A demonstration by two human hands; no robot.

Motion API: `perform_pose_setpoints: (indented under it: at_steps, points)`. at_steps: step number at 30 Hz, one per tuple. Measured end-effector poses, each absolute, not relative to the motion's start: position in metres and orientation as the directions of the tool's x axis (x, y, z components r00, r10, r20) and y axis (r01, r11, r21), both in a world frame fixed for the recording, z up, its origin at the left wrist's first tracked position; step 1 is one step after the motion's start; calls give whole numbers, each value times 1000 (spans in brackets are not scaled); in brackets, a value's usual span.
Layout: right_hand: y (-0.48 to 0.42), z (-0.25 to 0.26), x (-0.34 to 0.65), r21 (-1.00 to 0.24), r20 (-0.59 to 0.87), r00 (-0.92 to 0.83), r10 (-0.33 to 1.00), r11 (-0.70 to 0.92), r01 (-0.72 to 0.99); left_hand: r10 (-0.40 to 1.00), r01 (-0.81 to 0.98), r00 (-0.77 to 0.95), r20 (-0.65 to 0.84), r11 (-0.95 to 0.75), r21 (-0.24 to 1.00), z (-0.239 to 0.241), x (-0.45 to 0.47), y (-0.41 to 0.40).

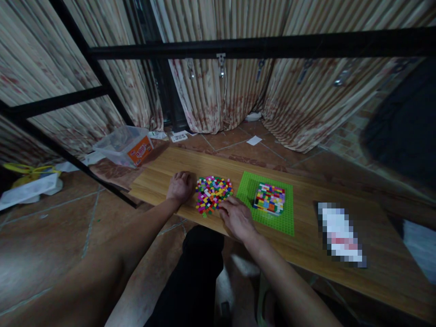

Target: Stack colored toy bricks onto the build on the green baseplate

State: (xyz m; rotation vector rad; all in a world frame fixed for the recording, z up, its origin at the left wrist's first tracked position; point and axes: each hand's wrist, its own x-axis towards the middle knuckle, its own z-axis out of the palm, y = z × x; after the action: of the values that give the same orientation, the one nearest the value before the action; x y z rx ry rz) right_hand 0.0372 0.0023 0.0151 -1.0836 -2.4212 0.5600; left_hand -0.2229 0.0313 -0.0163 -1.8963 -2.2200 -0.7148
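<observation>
A heap of small multicoloured toy bricks [211, 193] lies loose on the wooden bench. At its left edge rests my left hand [181, 186], the fingers curled in and the palm hidden. My right hand [237, 217] is at the heap's lower right edge. Its fingertips are drawn together among the bricks, and whatever is between them is too small to make out. To the right lies a green studded baseplate [250, 184]. On it stands a rectangular block of joined bricks [270, 199] in mixed colours.
A blurred-out white packet [340, 234] lies on the bench [303, 247] farther right. Behind the left end sits a clear plastic box [119, 143] with an orange label. A black metal frame [238, 49] crosses before striped curtains [218, 100]. Paper scraps [254, 140] lie on the tiled floor.
</observation>
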Motion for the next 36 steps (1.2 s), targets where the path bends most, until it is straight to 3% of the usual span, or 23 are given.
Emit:
perform_pose_setpoints:
  at_steps: [7,18,25,36]
  points:
    - [2,13,35,-498,224,-609,761,626,600,904,961,-201,378,107,256,-16,-223,31]
    - [1,25,42,-431,109,-633,767,610,665,904,964,-197,378,107,245,-15,-222,31]
    - [1,15,35,-362,131,-672,729,666,652,905,963,-204,373,118,241,-16,-224,31]
    - [1,-6,29,-405,267,-576,773,632,661,906,970,-184,382,105,219,-14,-223,31]
